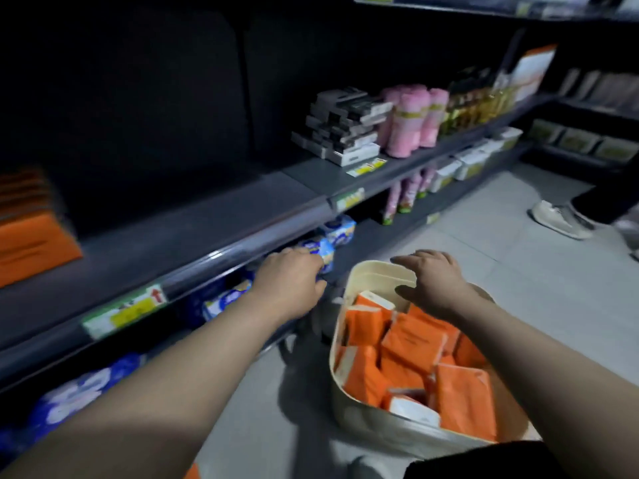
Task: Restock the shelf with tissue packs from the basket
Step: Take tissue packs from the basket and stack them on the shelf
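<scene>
Orange tissue packs (pixel 411 344) fill the cream basket (pixel 373 271) on the floor; the right hand (pixel 432 281) hovers over the basket's far rim, fingers loosely spread, holding nothing. Left of the basket, the left hand (pixel 288 274) reaches beneath the shelf (pixel 193 233) by blue packs (pixel 325 248); I cannot tell whether it grips anything

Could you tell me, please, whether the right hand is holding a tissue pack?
No, the right hand hovers with fingers spread over the basket, holding nothing.
</scene>
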The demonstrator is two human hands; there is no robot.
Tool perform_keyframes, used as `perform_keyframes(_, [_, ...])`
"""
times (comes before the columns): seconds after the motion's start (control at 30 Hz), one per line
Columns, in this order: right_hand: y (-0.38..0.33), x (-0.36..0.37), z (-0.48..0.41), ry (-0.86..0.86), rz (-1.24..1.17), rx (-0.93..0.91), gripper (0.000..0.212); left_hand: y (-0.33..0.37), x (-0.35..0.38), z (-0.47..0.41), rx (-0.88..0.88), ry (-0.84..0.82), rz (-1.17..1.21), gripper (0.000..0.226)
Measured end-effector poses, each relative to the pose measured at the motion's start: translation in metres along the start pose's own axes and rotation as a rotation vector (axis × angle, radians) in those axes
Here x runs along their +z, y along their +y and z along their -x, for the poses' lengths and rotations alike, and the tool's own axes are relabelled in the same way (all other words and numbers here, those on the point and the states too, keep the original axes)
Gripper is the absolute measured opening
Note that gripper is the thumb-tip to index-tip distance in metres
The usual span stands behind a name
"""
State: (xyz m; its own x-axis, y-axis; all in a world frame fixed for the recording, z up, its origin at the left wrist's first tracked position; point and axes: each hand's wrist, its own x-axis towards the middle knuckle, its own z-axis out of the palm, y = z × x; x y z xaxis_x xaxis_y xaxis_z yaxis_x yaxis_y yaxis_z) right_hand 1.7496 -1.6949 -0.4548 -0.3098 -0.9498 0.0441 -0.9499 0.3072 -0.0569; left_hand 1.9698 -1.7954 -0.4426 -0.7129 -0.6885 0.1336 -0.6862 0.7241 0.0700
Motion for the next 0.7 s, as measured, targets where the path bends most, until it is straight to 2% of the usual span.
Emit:
perform_keyframes(0.17, [0.059, 0.027, 0.025, -0.114, -0.021, 0.126, 0.055, 0.055, 0.055, -0.017, 0.095, -0.184, -0.055, 0.032])
perform_keyframes(0.4, [0.097, 0.053, 0.045, -0.199, -0.064, 0.147, 0.056, 0.100, 0.121, -0.029, 0.126, -0.465, -0.088, 0.032])
perform_keyframes(0.6, [0.120, 0.065, 0.062, -0.278, -0.156, 0.205, 0.057, 0.119, 0.167, -0.034, 0.175, -0.702, -0.319, 0.040])
perform_keyframes(0.7, [0.127, 0.066, 0.065, -0.282, -0.218, 0.257, 0.056, 0.119, 0.180, -0.033, 0.183, -0.769, -0.381, 0.040])
